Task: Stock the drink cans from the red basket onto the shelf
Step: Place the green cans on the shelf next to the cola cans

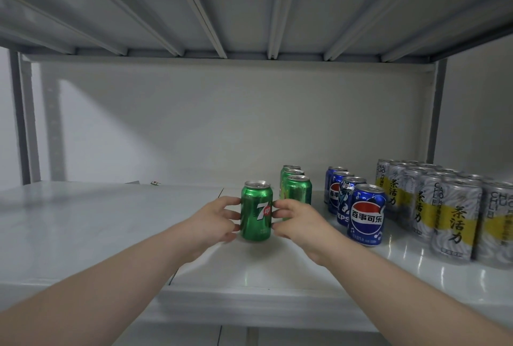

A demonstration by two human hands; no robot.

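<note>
Both hands, left hand (215, 216) and right hand (298, 220), are pinching the upright 7up can (256, 211) on the shelf (111, 223); it is sitting left of the green row (295, 186) — risking misalignment or a tip on release.

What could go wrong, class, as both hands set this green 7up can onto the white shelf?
1. The green 7up drink can is pinched only by fingertips of the left hand and right hand; it might slip or tip.
2. The right hand sits close to the row of green cans behind, so it could knock them.

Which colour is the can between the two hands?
Green, a 7up can with a white and red logo; the head view shows it.
</note>
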